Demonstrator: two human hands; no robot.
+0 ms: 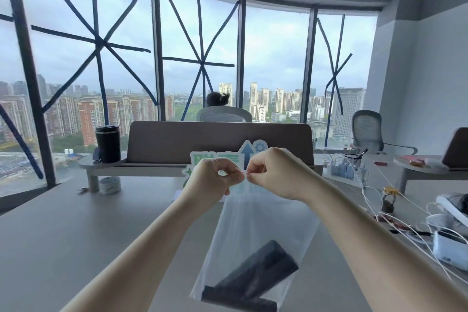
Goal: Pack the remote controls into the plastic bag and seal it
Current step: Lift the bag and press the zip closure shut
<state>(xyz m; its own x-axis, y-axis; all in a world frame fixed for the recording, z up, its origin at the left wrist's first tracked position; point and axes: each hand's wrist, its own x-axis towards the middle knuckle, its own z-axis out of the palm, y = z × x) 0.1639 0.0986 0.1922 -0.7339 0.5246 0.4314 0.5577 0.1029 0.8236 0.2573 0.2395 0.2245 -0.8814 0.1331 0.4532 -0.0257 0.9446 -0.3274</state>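
Observation:
A clear plastic bag hangs in the air in front of me, above the grey desk. Black remote controls lie crossed at the bottom of the bag. My left hand and my right hand are side by side at the bag's top edge. Each pinches the edge between thumb and fingers, and the fingertips almost touch at the middle. The bag's top strip is mostly hidden behind my hands.
A green and white sign stands behind my hands. A black tumbler sits on a shelf at the left, with a tape roll below it. White cables and devices crowd the desk's right side. A person sits beyond the divider.

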